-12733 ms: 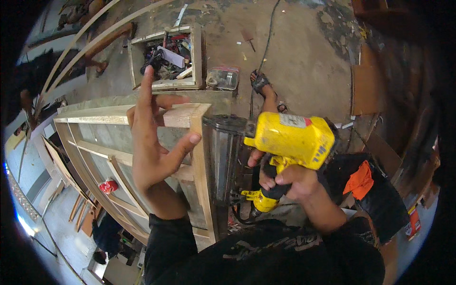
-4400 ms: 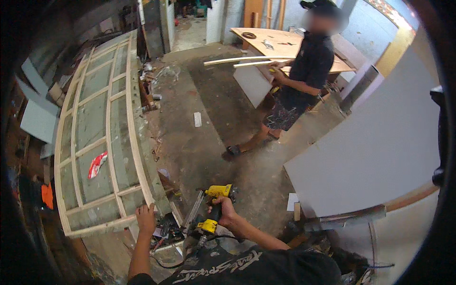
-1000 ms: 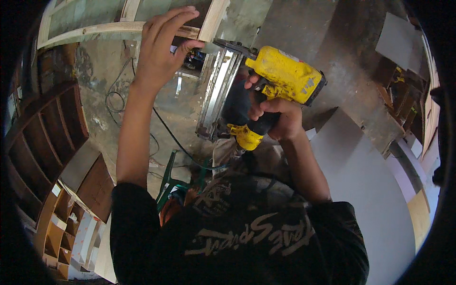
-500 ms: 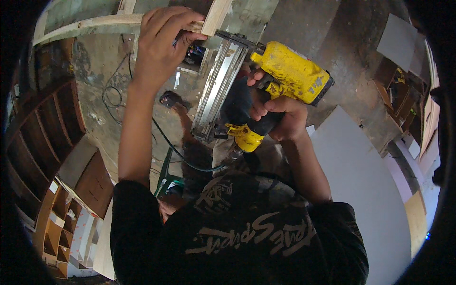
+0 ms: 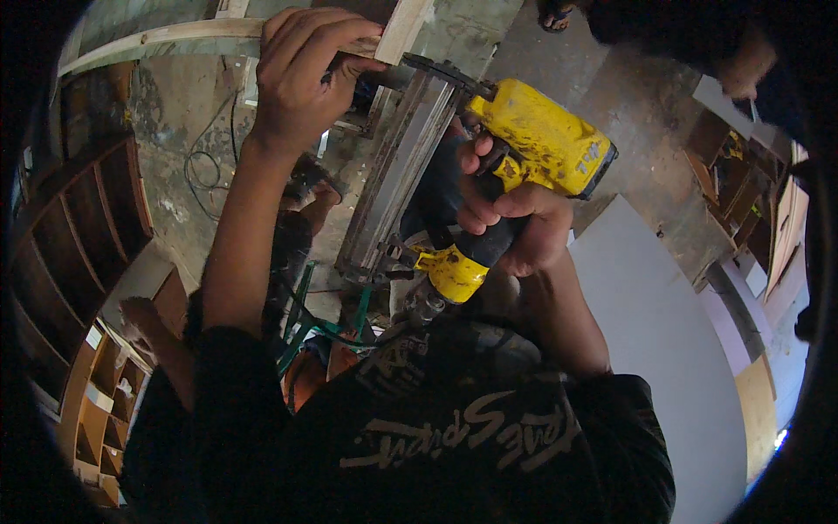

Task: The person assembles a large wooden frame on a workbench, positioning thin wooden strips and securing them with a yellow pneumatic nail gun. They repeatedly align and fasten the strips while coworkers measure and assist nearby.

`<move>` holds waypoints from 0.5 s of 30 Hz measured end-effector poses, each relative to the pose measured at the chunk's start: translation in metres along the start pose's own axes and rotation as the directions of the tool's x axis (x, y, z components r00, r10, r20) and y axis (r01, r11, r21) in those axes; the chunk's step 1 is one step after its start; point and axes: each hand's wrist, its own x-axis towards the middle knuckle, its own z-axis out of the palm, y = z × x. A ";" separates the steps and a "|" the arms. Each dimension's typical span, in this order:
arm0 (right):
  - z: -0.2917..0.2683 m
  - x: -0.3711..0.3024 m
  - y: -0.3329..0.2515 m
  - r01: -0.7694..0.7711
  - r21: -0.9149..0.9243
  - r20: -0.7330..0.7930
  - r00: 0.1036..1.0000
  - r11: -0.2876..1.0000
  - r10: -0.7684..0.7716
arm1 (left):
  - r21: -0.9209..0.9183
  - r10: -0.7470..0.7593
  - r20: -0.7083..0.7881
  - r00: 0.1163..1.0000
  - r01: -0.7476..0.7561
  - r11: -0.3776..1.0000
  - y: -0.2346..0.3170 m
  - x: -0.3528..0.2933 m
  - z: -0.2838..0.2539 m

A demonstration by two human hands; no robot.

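My left hand [image 5: 301,83] is closed at the top of the view, its fingers and thumb pinching the joint of a pale wooden frame [image 5: 403,31]. My right hand [image 5: 534,225] is wrapped round the black grip of a scuffed yellow nail gun [image 5: 546,140], with a finger near the trigger. The gun's long metal magazine [image 5: 393,175] slants between my hands. Its nose is up beside the frame's corner, close to my left fingertips; whether it touches the wood I cannot tell. A dark hose runs from the grip's lower end.
A large white board [image 5: 663,349] lies at right. Dark shelving [image 5: 92,231] and a pale compartment unit [image 5: 105,384] stand left. Hose coils [image 5: 202,179] lie on the floor near a green stool [image 5: 301,323]. Another person's hand [image 5: 749,72] shows upper right; another arm [image 5: 157,345], lower left.
A person has come into view at the upper right, and an arm at the lower left. The nail gun's lower end has shifted slightly down and left. My left hand keeps its hold.
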 end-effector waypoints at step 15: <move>0.003 0.001 -0.001 0.003 -0.012 0.026 1.000 1.000 -0.003 | -0.037 -0.020 0.000 1.000 0.020 0.999 0.004 0.002 0.001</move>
